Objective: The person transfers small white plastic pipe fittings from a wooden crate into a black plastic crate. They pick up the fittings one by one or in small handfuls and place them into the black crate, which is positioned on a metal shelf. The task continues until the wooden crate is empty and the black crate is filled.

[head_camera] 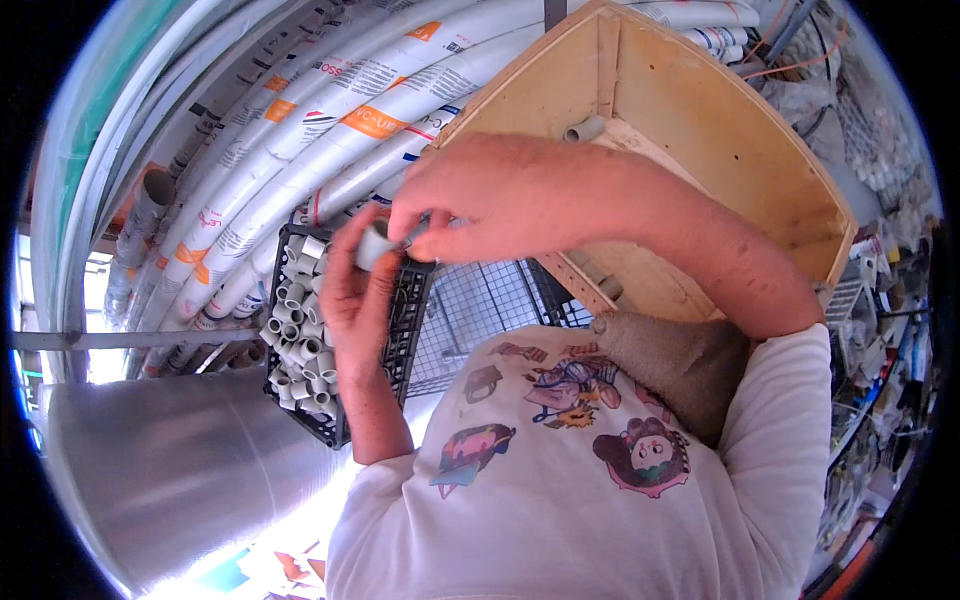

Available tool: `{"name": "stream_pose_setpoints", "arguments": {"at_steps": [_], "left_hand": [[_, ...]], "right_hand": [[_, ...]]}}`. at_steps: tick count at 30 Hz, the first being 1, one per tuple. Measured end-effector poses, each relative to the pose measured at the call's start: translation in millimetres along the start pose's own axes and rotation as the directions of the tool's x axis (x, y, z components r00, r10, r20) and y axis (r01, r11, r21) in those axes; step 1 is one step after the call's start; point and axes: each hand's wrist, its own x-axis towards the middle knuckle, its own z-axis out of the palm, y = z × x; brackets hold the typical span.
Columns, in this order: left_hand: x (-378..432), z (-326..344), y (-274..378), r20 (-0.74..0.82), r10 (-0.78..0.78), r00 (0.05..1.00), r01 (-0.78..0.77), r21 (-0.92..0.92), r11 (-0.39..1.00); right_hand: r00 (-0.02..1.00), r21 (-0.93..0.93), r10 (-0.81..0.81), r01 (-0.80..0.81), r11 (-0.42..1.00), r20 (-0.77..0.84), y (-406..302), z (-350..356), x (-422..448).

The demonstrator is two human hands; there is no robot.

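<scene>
My left hand grips a short grey plastic pipe fitting between thumb and fingers, its open end tilted up. My right hand reaches across from the right, and its fingertips meet at the fitting's rim. Blur hides whether they pinch something small there. Below and left of my hands is a black plastic crate with many similar fittings heaped in it. Under my right forearm stands an open wooden box. Inside it lie a grey fitting near the far corner and more grey pieces by the near wall.
Long white plastic pipes in printed wrap fill the back left. A brown cloth hangs by the box's near edge. Wire mesh lies between crate and box. A large shiny metal cylinder is at lower left. Mixed goods crowd the right.
</scene>
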Motion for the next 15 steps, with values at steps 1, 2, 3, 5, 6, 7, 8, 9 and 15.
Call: {"name": "stream_pose_setpoints", "arguments": {"at_steps": [1, 2, 3, 5, 6, 7, 8, 9, 15], "left_hand": [[0.6, -12.7, -5.0, -0.042, -0.006, 0.999, 0.008, 0.055, 0.998], [-1.1, -35.6, -21.9, -0.096, 0.021, 0.995, -0.006, 0.151, 0.989], [-1.9, -49.2, -27.1, -0.197, -0.041, 0.979, 0.075, 0.165, 0.984], [-10.0, -103.3, -57.4, -0.265, 0.164, 0.95, 0.03, 0.6, 0.799], [-16.8, -126.6, -71.6, -0.314, 0.211, 0.926, 0.05, 0.654, 0.755], [-25.0, -151.6, -81.1, -0.336, 0.185, 0.924, 0.132, 0.731, 0.669], [-37.3, -177.8, -92.8, -0.357, 0.226, 0.906, 0.203, 0.837, 0.507], [-43.5, -187.8, -102.3, -0.353, 0.298, 0.887, 0.193, 0.869, 0.455], [-106.2, -253.1, -176.1, -0.474, -0.094, 0.875, 0.468, 0.781, 0.413]], "right_hand": [[0.999, -0.019, 0.037, -0.037, 0.999, 0.035, 0.8, -6.6, -0.6], [0.995, -0.039, 0.075, -0.072, 0.997, 0.07, -0.3, -18.2, -2.1], [0.987, -0.065, 0.125, -0.119, 0.991, 0.099, 2.6, -27.5, -5.3], [0.968, -0.068, 0.205, -0.197, 0.978, 0.145, 16.7, -40.4, -11.7], [0.948, -0.088, 0.276, -0.265, 0.96, 0.159, 21.6, -44.8, -14.5], [0.922, -0.11, 0.348, -0.333, 0.936, 0.172, 27.6, -49.9, -16.6], [0.893, -0.119, 0.409, -0.393, 0.912, 0.189, 39.0, -53.4, -17.0], [0.855, -0.131, 0.478, -0.46, 0.878, 0.202, 56.1, -52.8, -18.3], [0.611, -0.191, 0.741, -0.721, 0.666, 0.278, 107.5, -37.1, -19.7]]}}
